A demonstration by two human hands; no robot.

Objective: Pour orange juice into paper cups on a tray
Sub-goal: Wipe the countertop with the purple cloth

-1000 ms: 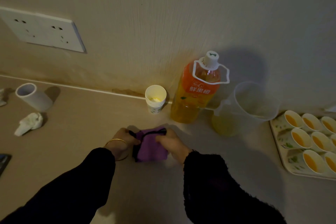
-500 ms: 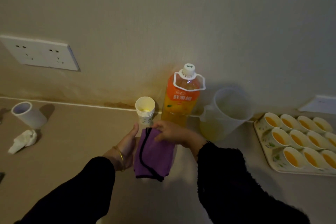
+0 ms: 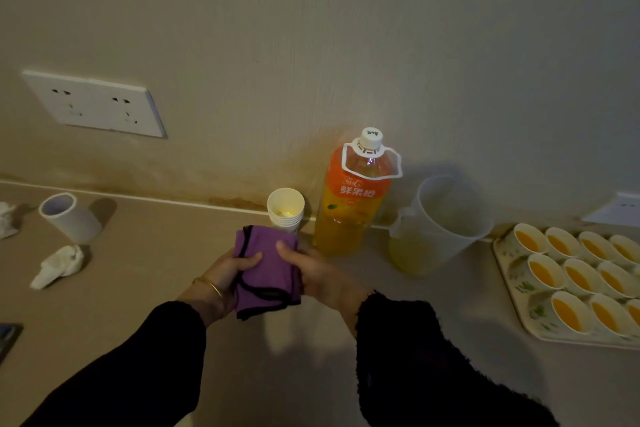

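Holding a folded purple cloth (image 3: 266,272) over the counter (image 3: 145,288), the person has both hands busy: left hand (image 3: 227,276) grips its near-left edge with the thumb on top, right hand (image 3: 313,276) clasps the other side, fingers curled round it.

The risk, I'd say, is behind those hands. The stack of spare cups (image 3: 285,208) sits just past the cloth, with the bottle (image 3: 353,199) beside it; a careless sweep of cloth or fuzzy right sleeve (image 3: 415,357) could knock the light stack over. The bottle is capped, so toppling it would spill little, but it could hit the jug (image 3: 441,225), which has some juice in the bottom. A bump to the tray (image 3: 518,279) would slop the filled cups (image 3: 545,274), which look light.

Counting: one bottle, one jug, one cloth, one tray at the right, well apart from the hands. Ten filled cups show on it in three rows before the frame cuts it off. One spare stack, rims too close to count. Two sockets (image 3: 93,104), two crumpled tissues (image 3: 59,265), one white tube (image 3: 69,217) lying on its side.
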